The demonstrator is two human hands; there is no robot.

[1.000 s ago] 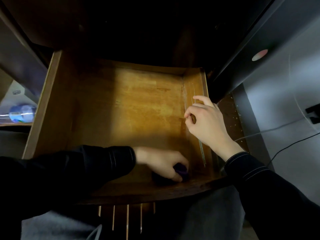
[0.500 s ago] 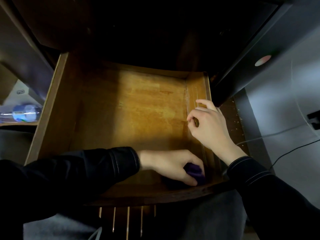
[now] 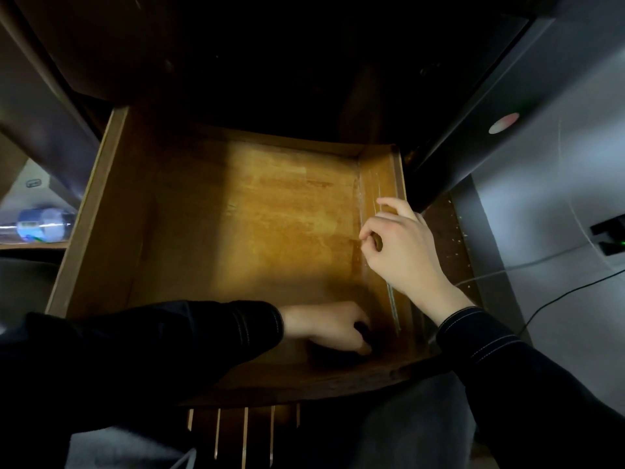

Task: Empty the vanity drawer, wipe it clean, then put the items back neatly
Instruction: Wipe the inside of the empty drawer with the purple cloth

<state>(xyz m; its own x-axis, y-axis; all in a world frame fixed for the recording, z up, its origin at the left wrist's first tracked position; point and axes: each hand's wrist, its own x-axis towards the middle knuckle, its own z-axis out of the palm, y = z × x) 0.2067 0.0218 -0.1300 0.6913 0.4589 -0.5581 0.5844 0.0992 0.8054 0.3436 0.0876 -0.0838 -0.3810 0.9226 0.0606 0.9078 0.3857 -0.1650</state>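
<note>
Inside the front right corner of the drawer (image 3: 98, 228), the left hand (image 3: 329, 328) is pressing down on the wooden floor, its fingers curling round a dark cloth (image 3: 362, 331) that is mostly hiding under the palm. Along the drawer's right wall, the right hand (image 3: 402, 252) is resting with its fingers bent and the thumb nearly meeting the forefinger; I cannot tell whether it is actually gripping the wall or only lying against it. Both arms are wearing black sleeves with pale stitching. The drawer is standing pulled out, its bare floor catching light toward the right and falling into shadow on the left. Left of the drawer, a blurred bottle (image 3: 40, 225) with a blue label is lying on a shelf. Right of the drawer, thin cables (image 3: 527, 264) are trailing along a grey surface.
</note>
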